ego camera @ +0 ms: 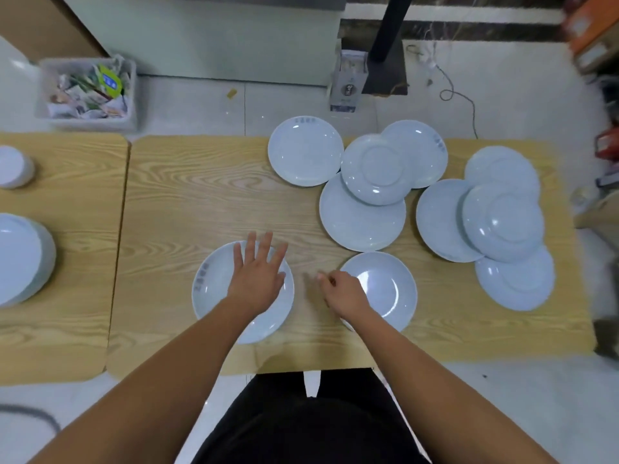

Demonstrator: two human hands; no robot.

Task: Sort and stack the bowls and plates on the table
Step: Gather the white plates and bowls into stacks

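Left hand [258, 279] grip wide, fingers splayed flat over near-left plate [214, 296], upright on tabletop [187, 202]. Right hand [341, 291] grip narrow, curled at left rim of neighbouring upright plate [388, 289]; hold unclear.

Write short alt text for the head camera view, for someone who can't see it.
A person's left hand lies flat on a white plate while the right hand grips a second plate's rim, with more plates overlapping across the wooden table.

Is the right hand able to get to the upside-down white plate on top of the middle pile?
Probably yes. The right hand is at a near white plate, and the upside-down white plate lies topmost with only bare wooden table and plates between.
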